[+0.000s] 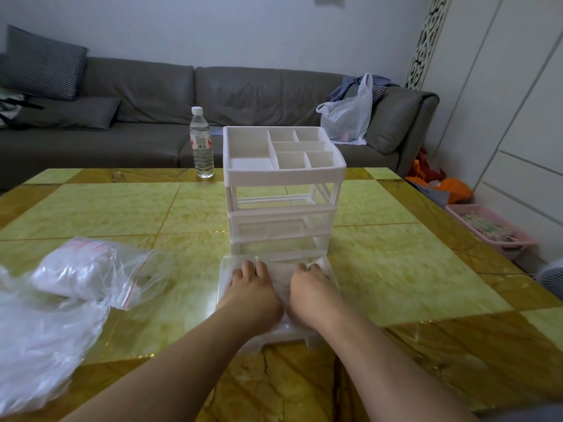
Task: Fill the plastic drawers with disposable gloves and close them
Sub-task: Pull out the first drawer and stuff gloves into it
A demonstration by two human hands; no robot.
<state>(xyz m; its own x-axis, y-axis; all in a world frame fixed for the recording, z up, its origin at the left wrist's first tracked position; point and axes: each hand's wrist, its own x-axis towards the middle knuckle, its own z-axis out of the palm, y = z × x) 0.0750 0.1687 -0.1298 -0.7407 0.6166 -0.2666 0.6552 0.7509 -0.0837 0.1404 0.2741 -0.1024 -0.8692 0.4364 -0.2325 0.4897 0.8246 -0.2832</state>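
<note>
A white plastic drawer unit (283, 190) with a compartment tray on top stands mid-table. Its bottom clear drawer (224, 287) is pulled far out toward me. Both hands are inside that drawer, palms down: my left hand (253, 290) and my right hand (313, 287) press flat on thin clear gloves (281, 278) lying in it, fingers pointing toward the unit. The two drawers above are pushed in. A clear zip bag of gloves (88, 266) lies on the table to the left, with loose crumpled plastic (39, 339) in front of it.
A water bottle (201, 144) stands behind the unit to the left, near the table's far edge. A grey sofa (152, 111) with a white plastic bag (350, 114) runs along the back. A pink basket (490, 229) sits on the floor to the right.
</note>
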